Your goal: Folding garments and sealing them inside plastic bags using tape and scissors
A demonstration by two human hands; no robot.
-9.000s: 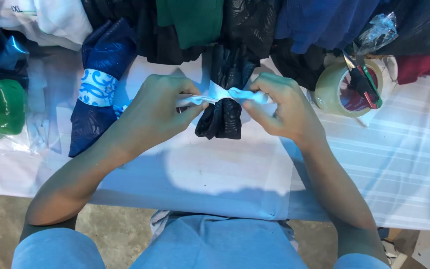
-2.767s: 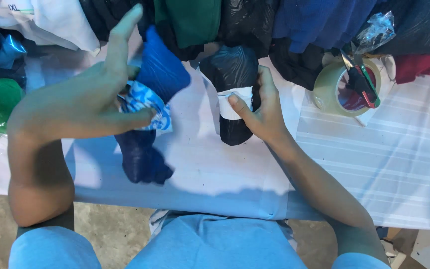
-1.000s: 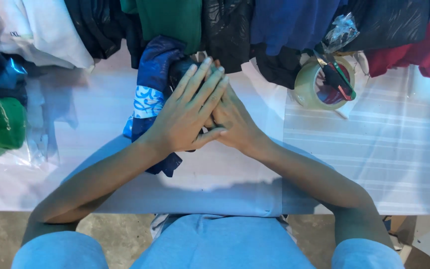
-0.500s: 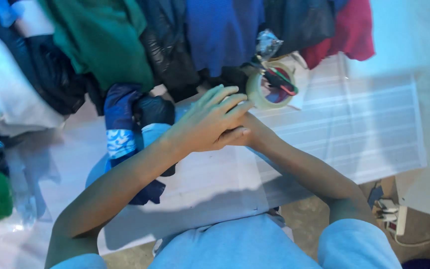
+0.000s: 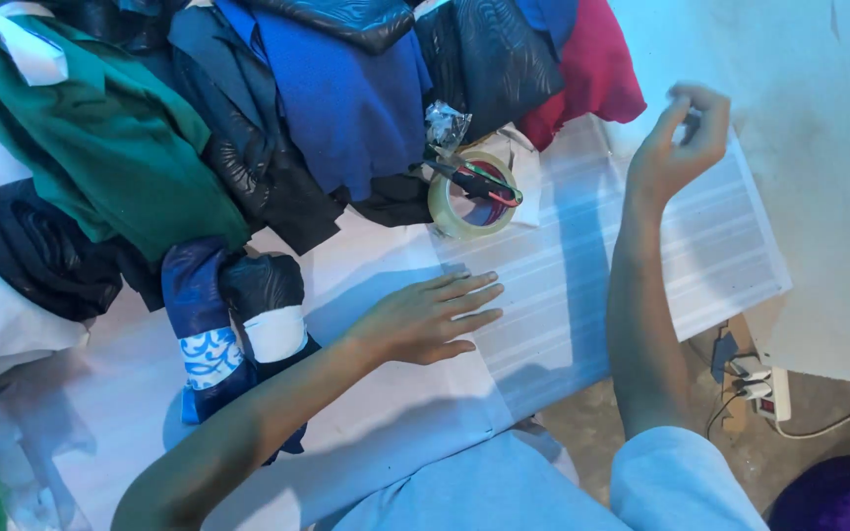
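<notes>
the left hand [image 5: 425,320] lay flat, palm down, on the white surface [image 5: 386,423], its fingers [image 5: 469,292] spread apart and holding nothing. the two rolled cloth bundles sat just to its left: a black bundle [image 5: 266,305] with a plain white band and, touching it on the far side, a blue bundle [image 5: 201,329] with a patterned blue-and-white band. both lay with their long axes running roughly away from the person, toward the heap of clothes [image 5: 248,118] at the back of the surface. the left hand was clearly the nearer of the two; the bundles lay beside its wrist rather than ahead of the fingertips.

the right hand [image 5: 679,138] was raised in the air off to the right, well apart from the bundles, its fingers curled loosely together; i could not tell whether they pinched anything small. a roll of clear tape [image 5: 445,211], with a pair of scissors [image 5: 479,182] resting across it, stood beyond the left hand, between the two hands.
</notes>
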